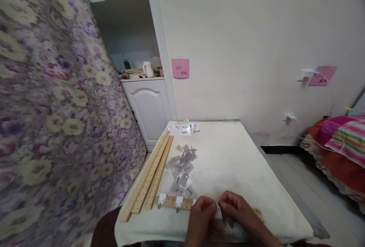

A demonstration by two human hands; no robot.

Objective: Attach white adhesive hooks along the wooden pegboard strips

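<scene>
Both, left hand point(201, 216), right hand point(237, 211): fingers tight on hook point(218, 213) at table point(245, 163) edge.

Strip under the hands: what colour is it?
Pale wood with rows of small holes; the strip shows best in the head view, carrying white hooks.

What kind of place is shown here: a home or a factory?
Most likely a room in a home: a flowered cloth, a white cupboard with a jug on it, and striped bedding near the table.
</scene>
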